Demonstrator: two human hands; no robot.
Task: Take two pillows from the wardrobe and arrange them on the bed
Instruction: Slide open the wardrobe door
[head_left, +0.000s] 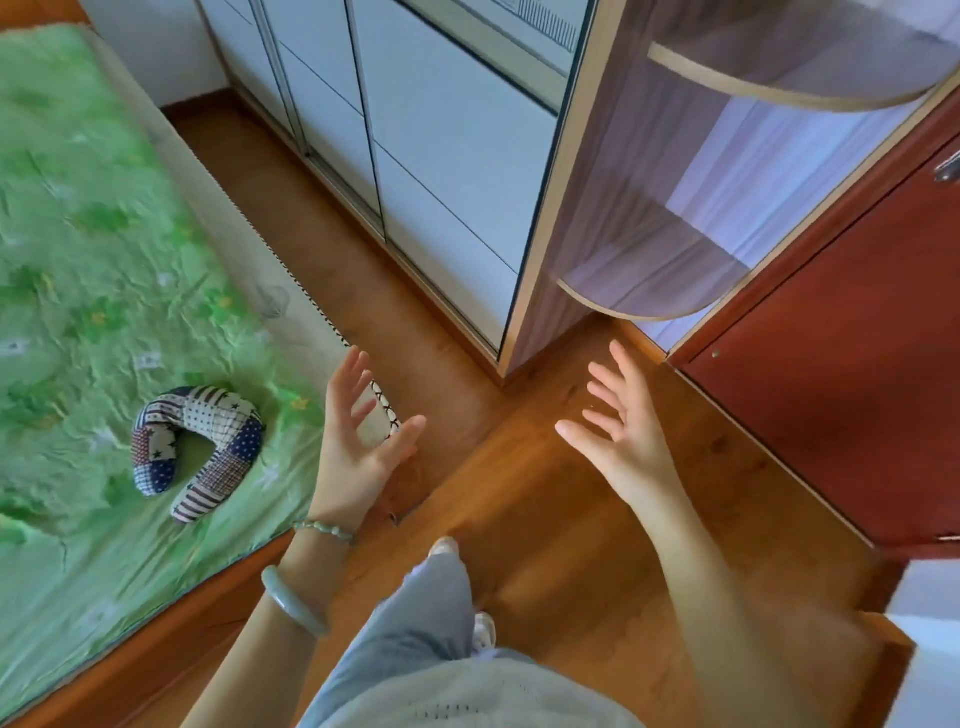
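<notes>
Both hands up in front of the body, nothing in either.

- left hand (358, 447): grip apart, fingers spread and slightly curved, palm turned inward. It hovers over the near corner of the bed (78, 234), at the mattress edge. A bead bracelet (324, 530) is on the wrist and a pale green bangle (291, 600) sits further down the forearm.
- right hand (621, 431): grip apart, fingers splayed, back of the hand facing the camera. It is over the wooden floor (545, 519), near the foot of the corner shelf unit (649, 280).
- U-shaped patchwork pillow (200, 441): lies flat on the green floral sheet near the bed's lower edge, open end pointing down-left. It is left of the left hand and not touching it.
- wardrobe (441, 156): pale grey sliding panels across the aisle from the bed. The panels in view look closed, so the inside is not visible.
- The shelf unit butts against the wardrobe's right end, and its rounded shelves look bare.
- red-brown door (841, 374): at right, just beside the shelf unit.
- Person stands in the aisle between bed and wardrobe, with a grey trouser leg (415, 613) forward.

The frame has some motion blur, so fine detail on the sheet is soft.
</notes>
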